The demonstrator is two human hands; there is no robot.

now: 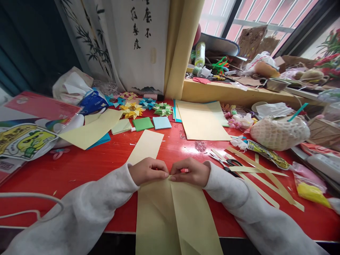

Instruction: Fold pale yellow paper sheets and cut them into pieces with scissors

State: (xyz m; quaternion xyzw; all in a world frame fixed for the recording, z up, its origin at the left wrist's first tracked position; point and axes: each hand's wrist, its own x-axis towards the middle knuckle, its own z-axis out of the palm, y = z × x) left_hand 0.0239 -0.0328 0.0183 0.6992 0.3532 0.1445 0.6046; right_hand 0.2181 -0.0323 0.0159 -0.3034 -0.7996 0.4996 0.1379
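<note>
Tabletop (pixel 79 166), red, glossy, fills my view. Long pale-yellow paper strip (pixel 175 216) runs from 6 o'clock edge up to centre, creased lengthwise. My left hand (pixel 147 171) and right hand (pixel 191 171) meet fingertip to fingertip at its top edge, fingers of both closed, pinching paper. Scissors (pixel 225 163) at 3 o'clock of right hand, near. Folded paper stars (pixel 131 109) at 12 o'clock, well apart.
</note>
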